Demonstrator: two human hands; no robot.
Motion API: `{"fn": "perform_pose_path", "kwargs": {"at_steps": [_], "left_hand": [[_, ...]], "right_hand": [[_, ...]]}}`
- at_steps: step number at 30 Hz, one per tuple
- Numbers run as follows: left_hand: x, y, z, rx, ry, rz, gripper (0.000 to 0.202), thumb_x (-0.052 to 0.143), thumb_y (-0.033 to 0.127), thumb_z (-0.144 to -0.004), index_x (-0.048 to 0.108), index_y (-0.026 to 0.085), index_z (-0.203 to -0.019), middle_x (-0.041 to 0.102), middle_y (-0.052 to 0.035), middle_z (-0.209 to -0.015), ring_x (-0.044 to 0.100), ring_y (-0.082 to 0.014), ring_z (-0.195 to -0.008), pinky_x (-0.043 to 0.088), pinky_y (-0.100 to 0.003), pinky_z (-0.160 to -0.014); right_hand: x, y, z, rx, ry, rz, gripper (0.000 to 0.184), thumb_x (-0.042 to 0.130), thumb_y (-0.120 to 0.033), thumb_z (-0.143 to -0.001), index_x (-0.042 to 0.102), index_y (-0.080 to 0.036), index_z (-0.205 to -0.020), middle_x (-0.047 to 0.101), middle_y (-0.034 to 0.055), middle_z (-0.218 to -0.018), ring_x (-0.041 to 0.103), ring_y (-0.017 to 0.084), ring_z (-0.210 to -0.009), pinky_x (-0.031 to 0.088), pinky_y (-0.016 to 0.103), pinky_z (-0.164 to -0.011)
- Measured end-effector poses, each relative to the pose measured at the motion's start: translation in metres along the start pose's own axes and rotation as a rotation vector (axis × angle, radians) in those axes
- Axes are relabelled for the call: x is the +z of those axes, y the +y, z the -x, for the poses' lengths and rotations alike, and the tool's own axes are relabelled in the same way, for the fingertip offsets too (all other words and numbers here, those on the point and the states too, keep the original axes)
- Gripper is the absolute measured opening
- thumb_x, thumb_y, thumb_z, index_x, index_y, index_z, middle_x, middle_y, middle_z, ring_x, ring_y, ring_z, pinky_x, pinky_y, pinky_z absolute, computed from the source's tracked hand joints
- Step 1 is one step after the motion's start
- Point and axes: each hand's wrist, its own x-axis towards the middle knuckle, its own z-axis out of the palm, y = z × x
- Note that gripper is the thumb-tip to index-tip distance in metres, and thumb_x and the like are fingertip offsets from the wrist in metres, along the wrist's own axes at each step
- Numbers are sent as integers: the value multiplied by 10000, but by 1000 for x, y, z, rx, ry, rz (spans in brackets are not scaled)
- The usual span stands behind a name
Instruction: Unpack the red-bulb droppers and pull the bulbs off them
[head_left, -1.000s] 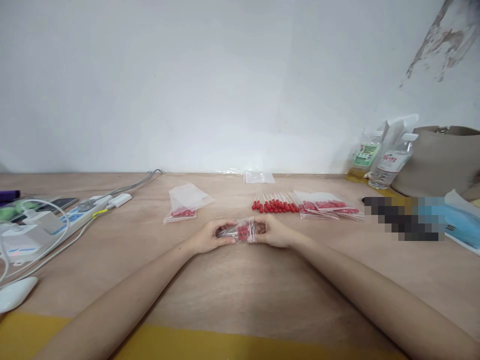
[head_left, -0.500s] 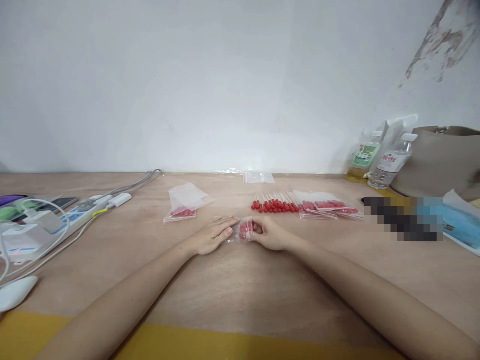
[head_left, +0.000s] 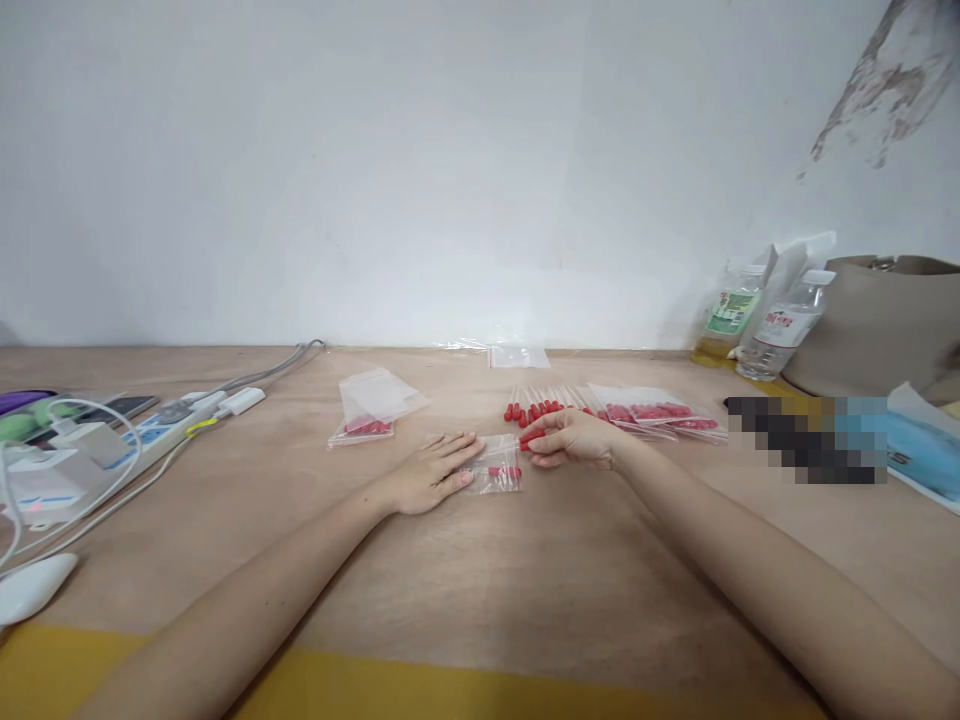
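My left hand (head_left: 435, 475) lies flat with fingers stretched out on the left part of a small clear zip bag (head_left: 495, 483), holding it against the table. A red tip (head_left: 504, 471) shows at the bag's right end. Just right of the bag, my right hand (head_left: 574, 440) is closed in a pinch on red-tipped sticks (head_left: 529, 440); how many is partly hidden by the fingers. Behind that hand lies a row of loose pale sticks with red tips (head_left: 538, 410), its right part covered by the hand.
Filled bags (head_left: 652, 412) overlap to the right of the row; another bag pile (head_left: 371, 405) lies at left. A flat bag (head_left: 519, 357) rests by the wall. A power strip (head_left: 161, 425) with cables is far left; bottles (head_left: 780, 325) and a grey bag (head_left: 877, 325) stand right.
My right hand has moved right and slightly back, off the clear bag, with red tips between its fingers. Fewer red tips show at the bag. My left hand stays on it, fingers flatter.
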Motion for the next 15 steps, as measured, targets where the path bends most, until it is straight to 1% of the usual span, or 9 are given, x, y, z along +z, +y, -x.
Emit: {"fn": "perform_pose_path", "kwargs": {"at_steps": [1,3,4,6,9,12,14,15], "left_hand": [[0,0,0,-6,-2,-7,514,236,485,-891,197,281,-1361,166,-13,-1434,115,-198,-1322,73,-390,-1075],[0,1,0,-18,-6,-24,521,223,495,-890,185,282,-1364,158,-13,-1436,109,-198,-1323,76,-391,-1075],[0,1,0,-25,-10,-32,527,214,500,-890,171,282,-1367,153,-14,-1437,108,-197,-1323,78,-393,-1075],[0,2,0,-34,-14,-42,538,197,504,-891,137,276,-1374,146,-20,-1438,109,-191,-1323,84,-392,-1076],[0,3,1,-32,-2,-46,542,182,504,-892,128,267,-1377,154,-24,-1437,123,-187,-1321,95,-386,-1077],[1,3,1,-30,18,-42,545,187,506,-891,144,262,-1376,169,-23,-1435,135,-190,-1319,104,-386,-1078],[1,3,1,-34,23,-39,546,191,507,-890,153,259,-1375,176,-23,-1434,138,-189,-1318,105,-384,-1079],[1,2,1,-37,23,-38,546,192,507,-890,156,259,-1375,180,-22,-1434,139,-188,-1318,105,-384,-1079]], "right_hand": [[-2,-1,0,-14,6,40,251,731,-126,-576,615,-106,-797,621,21,-668,593,89,-566,532,208,-579],[-2,0,-2,-59,6,131,265,724,-167,-594,617,-109,-829,610,11,-621,564,78,-508,492,184,-479],[2,3,-4,-88,5,162,288,725,-181,-593,613,-112,-849,601,0,-593,545,71,-479,458,169,-433],[11,12,-8,-160,-3,166,342,738,-195,-566,605,-119,-871,598,-14,-586,521,60,-462,407,156,-402],[27,25,-13,-266,-58,131,383,743,-252,-542,612,-125,-879,635,8,-702,543,72,-538,418,178,-462],[34,33,-14,-384,-140,191,381,726,-312,-552,638,-130,-874,653,22,-771,584,118,-671,460,231,-598],[35,35,-13,-449,-128,286,337,712,-303,-568,651,-136,-855,656,17,-766,592,136,-709,463,249,-652],[35,36,-12,-472,-92,343,299,702,-286,-581,655,-141,-839,656,13,-760,591,138,-703,462,249,-649]]}}
